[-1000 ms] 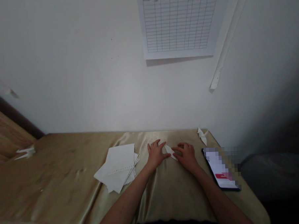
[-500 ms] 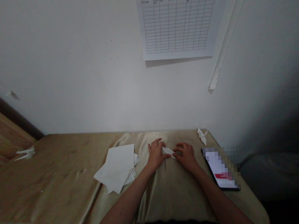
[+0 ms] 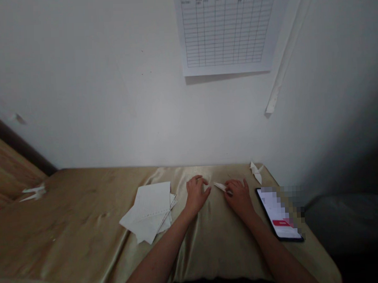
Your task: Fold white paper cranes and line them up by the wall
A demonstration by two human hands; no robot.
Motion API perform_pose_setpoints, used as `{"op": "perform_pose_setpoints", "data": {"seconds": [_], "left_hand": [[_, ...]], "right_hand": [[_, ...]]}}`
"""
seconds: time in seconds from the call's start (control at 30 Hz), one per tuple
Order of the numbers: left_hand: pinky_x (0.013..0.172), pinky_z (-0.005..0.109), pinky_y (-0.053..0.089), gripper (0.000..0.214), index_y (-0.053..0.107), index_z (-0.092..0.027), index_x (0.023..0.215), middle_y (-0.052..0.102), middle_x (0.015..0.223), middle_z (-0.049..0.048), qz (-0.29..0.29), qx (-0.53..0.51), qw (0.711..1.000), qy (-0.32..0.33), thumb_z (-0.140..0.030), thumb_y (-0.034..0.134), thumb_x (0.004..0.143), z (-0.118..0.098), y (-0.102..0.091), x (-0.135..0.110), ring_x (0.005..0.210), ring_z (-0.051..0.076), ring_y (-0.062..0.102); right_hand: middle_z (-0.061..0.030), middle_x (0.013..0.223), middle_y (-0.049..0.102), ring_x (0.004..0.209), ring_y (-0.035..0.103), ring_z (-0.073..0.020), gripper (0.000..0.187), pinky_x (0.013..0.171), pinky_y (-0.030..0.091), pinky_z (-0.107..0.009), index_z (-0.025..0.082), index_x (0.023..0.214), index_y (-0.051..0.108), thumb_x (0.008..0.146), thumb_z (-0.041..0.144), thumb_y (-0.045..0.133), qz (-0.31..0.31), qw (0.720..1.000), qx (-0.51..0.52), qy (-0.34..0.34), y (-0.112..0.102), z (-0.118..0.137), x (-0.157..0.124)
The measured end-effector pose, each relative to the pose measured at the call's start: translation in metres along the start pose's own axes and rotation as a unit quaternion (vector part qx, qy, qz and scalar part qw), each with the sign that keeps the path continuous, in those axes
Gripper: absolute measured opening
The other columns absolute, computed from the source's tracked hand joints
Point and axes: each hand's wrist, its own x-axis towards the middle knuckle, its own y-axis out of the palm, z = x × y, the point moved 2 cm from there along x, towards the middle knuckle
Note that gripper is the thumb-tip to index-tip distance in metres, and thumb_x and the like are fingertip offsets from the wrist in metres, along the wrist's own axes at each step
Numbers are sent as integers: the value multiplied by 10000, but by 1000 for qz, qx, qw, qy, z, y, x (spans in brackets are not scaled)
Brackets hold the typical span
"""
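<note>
My right hand (image 3: 238, 195) pinches a small folded white paper (image 3: 220, 186), its narrow tip pointing left. To the left, my left hand (image 3: 198, 193) is apart from that paper, its thumb and fingers curved with a gap between them. A pile of white paper sheets (image 3: 151, 205) lies left of my left forearm. Beyond my right hand, near the far right corner of the table, sits a folded white paper figure (image 3: 256, 172) with pointed ends.
A phone (image 3: 278, 221) with its screen lit lies right of my right hand. White paper scraps (image 3: 34, 193) are at the far left of the cloth-covered table (image 3: 70, 230). A printed grid sheet (image 3: 225, 40) hangs on the wall behind.
My left hand has let go of the folded paper. My right hand has turned it and drawn it slightly right, so that it now looks narrower.
</note>
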Motion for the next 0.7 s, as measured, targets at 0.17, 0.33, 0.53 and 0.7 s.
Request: {"op": "perform_pose_setpoints", "data": {"seconds": [0.17,0.33,0.53,0.7], "left_hand": [[1094,518,321,186,700,-238,979,562,1287,87,26,6,1000,-15,-266,743,801,-2,0,-1,1260,284,481],[1133,568,257,167,747,-299,990,540,1342,62,55,8,998,-26,-291,724,825,-7,-2,-2,1298,290,434],[1146,622,196,172,765,-361,1006,540,1373,44,83,39,995,-32,-392,703,849,-14,-5,-5,1314,304,416],[1151,658,151,267,752,-362,1033,520,1410,38,110,51,992,-29,-467,757,787,-17,-4,-7,1337,319,400]], "right_hand": [[-30,1049,719,1064,609,-230,140,1157,74,-589,245,919,689,886,273,555,33,999,19,-1,0,3,-1],[-33,1047,720,1076,600,-238,198,1142,71,-612,277,927,739,923,330,548,50,999,5,-3,1,5,-1],[-28,1008,714,1080,575,-234,189,1145,80,-572,287,904,748,919,315,562,64,998,-3,-11,7,6,-2],[-31,1011,715,1111,555,-246,173,1128,99,-572,280,929,731,909,315,562,81,997,15,3,13,6,-1]]}}
